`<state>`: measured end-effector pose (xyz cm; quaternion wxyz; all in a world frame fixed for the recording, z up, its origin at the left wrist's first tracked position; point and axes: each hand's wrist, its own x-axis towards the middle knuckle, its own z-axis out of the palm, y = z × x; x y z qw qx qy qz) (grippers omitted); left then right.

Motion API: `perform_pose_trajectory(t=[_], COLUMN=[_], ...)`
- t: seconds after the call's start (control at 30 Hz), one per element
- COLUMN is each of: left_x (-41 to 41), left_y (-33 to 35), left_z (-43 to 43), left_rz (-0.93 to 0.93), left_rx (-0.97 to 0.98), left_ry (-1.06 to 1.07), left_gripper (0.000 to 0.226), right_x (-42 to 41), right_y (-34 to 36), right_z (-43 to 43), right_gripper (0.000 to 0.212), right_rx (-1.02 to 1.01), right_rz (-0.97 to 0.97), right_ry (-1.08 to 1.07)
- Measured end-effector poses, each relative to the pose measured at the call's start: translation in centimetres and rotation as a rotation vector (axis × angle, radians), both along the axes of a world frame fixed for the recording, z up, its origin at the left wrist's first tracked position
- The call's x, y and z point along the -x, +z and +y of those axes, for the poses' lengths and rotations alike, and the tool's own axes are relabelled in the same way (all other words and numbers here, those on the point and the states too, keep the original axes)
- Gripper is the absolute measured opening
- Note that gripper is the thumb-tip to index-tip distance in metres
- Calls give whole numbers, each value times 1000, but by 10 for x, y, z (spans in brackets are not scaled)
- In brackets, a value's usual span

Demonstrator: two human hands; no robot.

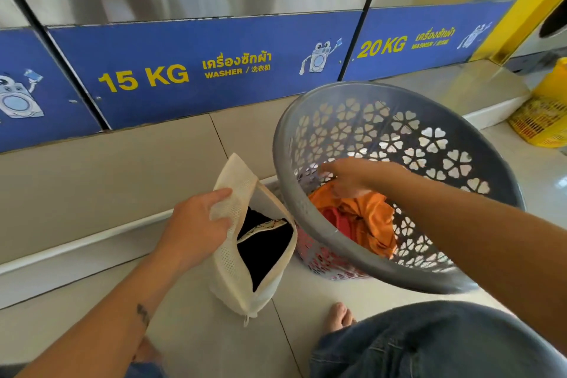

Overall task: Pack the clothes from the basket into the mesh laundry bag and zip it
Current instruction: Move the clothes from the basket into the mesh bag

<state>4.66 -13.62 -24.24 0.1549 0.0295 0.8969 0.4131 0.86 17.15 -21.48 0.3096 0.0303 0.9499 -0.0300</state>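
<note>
A cream mesh laundry bag stands on the tiled floor with its zip open and a black garment showing inside. My left hand grips the bag's upper left edge and holds the mouth apart. To its right a grey perforated basket leans toward me. Orange cloth and red cloth lie in its bottom. My right hand reaches into the basket, fingers curled onto the top of the orange cloth.
Steel washers with blue 15 KG and 20 KG panels line the back above a tiled step. A yellow basket sits at far right. My bare foot and denim-clad knee are in front.
</note>
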Motion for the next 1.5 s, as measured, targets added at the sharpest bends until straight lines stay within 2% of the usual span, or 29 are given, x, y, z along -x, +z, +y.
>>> perform_pose_trajectory(t=[0.23, 0.33, 0.4, 0.57, 0.73, 0.87, 0.97, 1.03, 1.1, 1.2, 1.4, 1.5], left_x=[19, 23, 25, 23, 24, 23, 19, 15, 9, -4, -20, -25], left_y=[-20, -29, -33, -28, -23, -13, 0, 8, 13, 18, 30, 34], left_z=[15, 17, 17, 18, 11, 7, 7, 6, 5, 2, -3, -12], left_rz=[-38, -77, -81, -75, -77, -53, -15, 2, 10, 6, 26, 6], left_rx=[7, -5, 19, 16, 18, 16, 9, 21, 25, 2, 19, 13], left_ry=[-24, -13, -30, -45, -41, -45, -36, -27, -12, 32, 32, 52], left_gripper=[55, 55, 55, 55, 56, 56, 57, 56, 57, 59, 57, 56], right_x=[18, 20, 20, 9, 14, 11, -2, -17, -33, -57, -96, -108], right_y=[-93, -138, -172, -149, -112, -37, 22, 54, 79, 112, 164, 161], right_z=[45, 78, 98, 68, 53, 30, 13, 5, -1, -13, -66, -95], right_gripper=[85, 116, 124, 83, 55, 21, 23, 16, 10, 14, 6, 12], right_rx=[-302, -334, -331, -397, -324, -85, 73, 192, 387, 701, 1080, 1187], right_rz=[-123, -211, -256, -278, -222, -31, 77, 133, 200, 389, 774, 760], right_ry=[62, 36, 79, 22, 70, -26, -103, -170, -297, -439, -402, -376])
